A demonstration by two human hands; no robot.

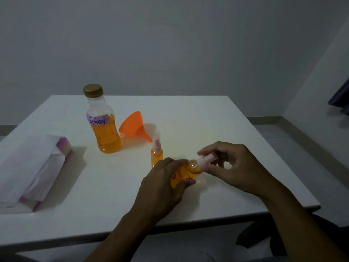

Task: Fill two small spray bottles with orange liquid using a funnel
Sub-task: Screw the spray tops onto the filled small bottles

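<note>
My left hand (162,184) grips a small spray bottle (184,174) full of orange liquid, tilted to the right just above the white table (217,125). My right hand (232,165) pinches its pale pink spray cap (204,160) at the bottle's neck. A second small spray bottle (156,154), capped and orange-filled, stands upright just behind my left hand. Further back, an orange funnel (135,125) lies on its side. Left of the funnel stands a large clear bottle (103,121) with a gold lid and a "Spray." label, about half full of orange liquid.
A white and purple tissue pack (35,171) lies at the table's left side. The table's near edge runs just in front of my forearms. A grey wall stands behind the table, and dark fabric (340,99) hangs at the far right.
</note>
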